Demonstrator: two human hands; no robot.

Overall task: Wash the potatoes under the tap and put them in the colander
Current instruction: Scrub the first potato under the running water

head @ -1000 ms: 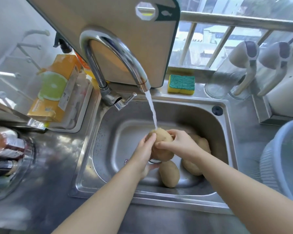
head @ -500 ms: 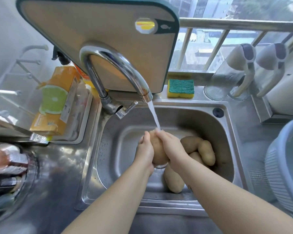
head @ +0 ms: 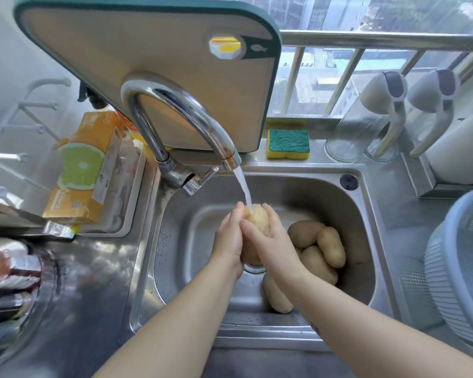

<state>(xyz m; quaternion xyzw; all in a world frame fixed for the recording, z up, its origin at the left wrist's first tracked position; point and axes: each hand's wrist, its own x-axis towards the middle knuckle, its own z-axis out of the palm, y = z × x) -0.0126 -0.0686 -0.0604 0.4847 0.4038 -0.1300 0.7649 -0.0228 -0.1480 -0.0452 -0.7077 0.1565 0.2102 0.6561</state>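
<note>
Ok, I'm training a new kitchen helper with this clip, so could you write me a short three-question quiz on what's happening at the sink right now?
1. True or false: the tap is turned off.
2. Where do the loose potatoes lie? A. on the counter; B. in the sink, on its right side; C. on the window ledge.
3. Fill in: the left hand and the right hand together hold one ___ under the water.

Key: 1. False, water is running from it. 2. B. 3. potato.
</note>
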